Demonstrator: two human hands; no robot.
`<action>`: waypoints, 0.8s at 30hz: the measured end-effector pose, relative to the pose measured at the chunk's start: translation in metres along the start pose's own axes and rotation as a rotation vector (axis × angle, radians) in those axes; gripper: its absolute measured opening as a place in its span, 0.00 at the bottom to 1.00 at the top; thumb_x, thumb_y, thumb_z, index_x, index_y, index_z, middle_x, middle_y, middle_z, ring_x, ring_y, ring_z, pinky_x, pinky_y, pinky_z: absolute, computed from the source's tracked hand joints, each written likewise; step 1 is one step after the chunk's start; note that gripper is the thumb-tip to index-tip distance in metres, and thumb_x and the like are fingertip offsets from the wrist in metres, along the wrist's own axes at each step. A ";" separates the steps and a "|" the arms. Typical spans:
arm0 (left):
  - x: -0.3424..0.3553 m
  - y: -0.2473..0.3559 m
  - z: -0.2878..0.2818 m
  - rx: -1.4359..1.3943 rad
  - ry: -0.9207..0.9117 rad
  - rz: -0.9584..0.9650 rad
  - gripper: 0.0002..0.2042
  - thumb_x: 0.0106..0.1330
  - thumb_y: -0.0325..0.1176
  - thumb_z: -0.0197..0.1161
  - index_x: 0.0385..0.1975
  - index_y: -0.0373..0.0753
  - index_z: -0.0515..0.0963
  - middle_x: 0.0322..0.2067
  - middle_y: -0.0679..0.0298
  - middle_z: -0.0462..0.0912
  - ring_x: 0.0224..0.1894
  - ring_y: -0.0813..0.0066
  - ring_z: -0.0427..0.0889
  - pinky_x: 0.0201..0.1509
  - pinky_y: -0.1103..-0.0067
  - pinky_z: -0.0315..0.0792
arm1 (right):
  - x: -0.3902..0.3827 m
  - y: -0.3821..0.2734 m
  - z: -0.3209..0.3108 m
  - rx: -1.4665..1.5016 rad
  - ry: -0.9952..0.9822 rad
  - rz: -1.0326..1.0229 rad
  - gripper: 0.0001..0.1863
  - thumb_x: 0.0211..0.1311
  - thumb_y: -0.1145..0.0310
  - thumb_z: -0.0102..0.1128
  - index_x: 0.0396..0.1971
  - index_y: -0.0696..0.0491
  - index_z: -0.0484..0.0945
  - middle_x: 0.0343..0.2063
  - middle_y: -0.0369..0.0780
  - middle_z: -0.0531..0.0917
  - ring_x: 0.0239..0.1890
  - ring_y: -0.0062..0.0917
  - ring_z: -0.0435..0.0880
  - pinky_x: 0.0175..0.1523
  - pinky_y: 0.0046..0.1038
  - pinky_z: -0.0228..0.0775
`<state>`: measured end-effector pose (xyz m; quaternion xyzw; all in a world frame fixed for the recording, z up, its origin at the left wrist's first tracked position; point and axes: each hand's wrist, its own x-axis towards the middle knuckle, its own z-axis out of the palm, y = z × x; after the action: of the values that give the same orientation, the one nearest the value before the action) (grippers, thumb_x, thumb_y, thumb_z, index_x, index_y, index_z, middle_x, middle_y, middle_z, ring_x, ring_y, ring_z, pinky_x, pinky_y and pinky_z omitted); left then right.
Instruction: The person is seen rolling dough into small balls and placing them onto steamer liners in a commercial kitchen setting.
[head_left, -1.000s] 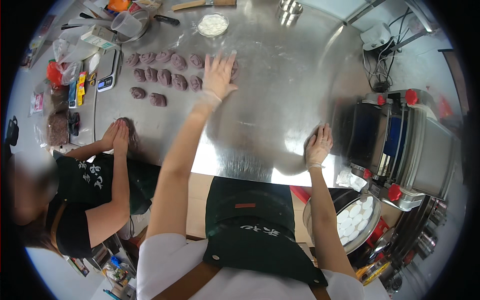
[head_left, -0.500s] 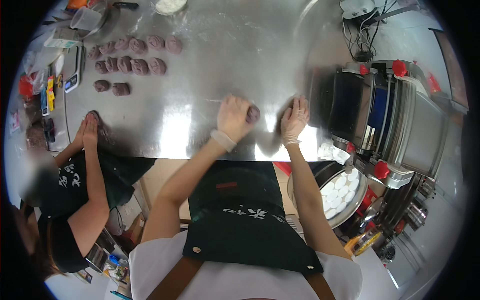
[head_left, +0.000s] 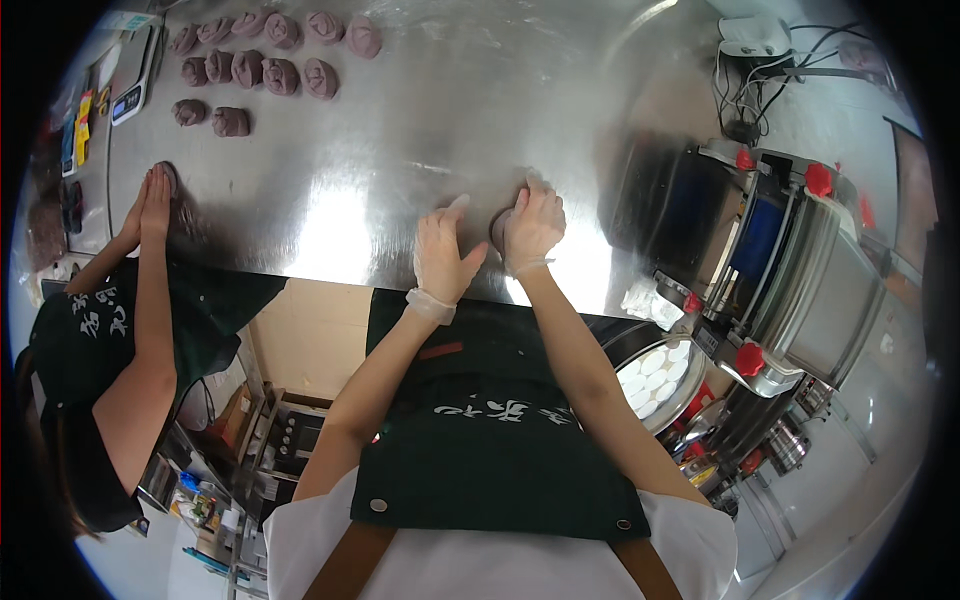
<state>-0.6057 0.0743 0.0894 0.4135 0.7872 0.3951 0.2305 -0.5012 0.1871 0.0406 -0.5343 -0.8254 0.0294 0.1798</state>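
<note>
Both my hands are in clear plastic gloves over the steel table near its front edge. My left hand is open, fingers stretched forward and thumb apart, with nothing in it. Just to its right, my right hand curls around a round piece of purple dough, which shows at the thumb side; the palm hides the remainder. Farther left on the table, several folded purple dough pieces lie in three rows.
At left a co-worker's hands press together on a dough piece, near a digital scale. A roller machine with red knobs stands at right. Below the table edge, a round pan holds white discs. Cables hang at back right.
The dough piece has passed from beside my left hand to my right hand. My right hand has moved left, nearer the left one, whose fingers have opened. The whole view has shifted.
</note>
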 end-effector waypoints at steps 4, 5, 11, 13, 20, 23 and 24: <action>0.002 0.000 -0.004 -0.027 0.062 -0.023 0.34 0.49 0.21 0.72 0.60 0.40 0.71 0.45 0.58 0.77 0.48 0.59 0.76 0.52 0.68 0.72 | 0.003 -0.003 0.002 0.097 -0.108 0.045 0.15 0.62 0.66 0.63 0.49 0.50 0.77 0.37 0.40 0.81 0.41 0.37 0.79 0.46 0.40 0.72; 0.001 -0.003 -0.007 -0.073 0.084 -0.029 0.32 0.50 0.21 0.71 0.59 0.39 0.72 0.45 0.58 0.77 0.48 0.60 0.77 0.52 0.69 0.72 | 0.006 -0.006 0.001 0.097 -0.107 0.036 0.15 0.62 0.66 0.63 0.49 0.50 0.77 0.37 0.40 0.81 0.41 0.37 0.79 0.46 0.40 0.72; 0.005 -0.011 -0.007 -0.156 0.174 -0.113 0.23 0.54 0.20 0.66 0.53 0.39 0.75 0.42 0.58 0.78 0.46 0.60 0.77 0.51 0.69 0.72 | 0.010 -0.022 -0.001 -0.043 -0.142 -0.187 0.15 0.61 0.62 0.63 0.46 0.50 0.77 0.36 0.40 0.81 0.40 0.39 0.80 0.46 0.41 0.71; 0.011 -0.009 0.001 -0.163 0.196 -0.111 0.22 0.54 0.21 0.65 0.51 0.40 0.76 0.41 0.59 0.78 0.45 0.59 0.77 0.49 0.67 0.73 | 0.015 -0.023 0.008 0.045 -0.095 -0.170 0.10 0.63 0.61 0.63 0.39 0.49 0.79 0.31 0.39 0.82 0.35 0.38 0.82 0.40 0.40 0.74; 0.019 0.004 0.037 0.084 -0.103 -0.152 0.14 0.56 0.30 0.67 0.43 0.43 0.79 0.41 0.61 0.80 0.45 0.58 0.80 0.45 0.63 0.76 | 0.027 0.002 0.010 0.101 0.005 -0.156 0.12 0.66 0.57 0.60 0.26 0.47 0.78 0.20 0.37 0.80 0.24 0.38 0.82 0.28 0.41 0.73; 0.025 0.018 0.046 0.208 -0.142 -0.180 0.12 0.55 0.30 0.67 0.40 0.44 0.80 0.40 0.61 0.80 0.44 0.58 0.79 0.45 0.64 0.76 | 0.041 0.003 0.019 0.142 -0.015 -0.161 0.14 0.67 0.56 0.59 0.24 0.47 0.78 0.19 0.38 0.81 0.24 0.38 0.82 0.28 0.42 0.72; 0.026 0.019 0.050 0.230 -0.144 -0.215 0.12 0.54 0.31 0.67 0.39 0.44 0.80 0.40 0.62 0.80 0.44 0.59 0.79 0.44 0.64 0.77 | 0.042 0.008 0.015 0.140 -0.011 -0.156 0.14 0.67 0.56 0.59 0.24 0.47 0.78 0.19 0.38 0.81 0.24 0.38 0.82 0.28 0.42 0.72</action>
<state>-0.5770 0.1243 0.0745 0.3780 0.8484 0.2447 0.2782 -0.5147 0.2296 0.0356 -0.4544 -0.8614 0.0760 0.2140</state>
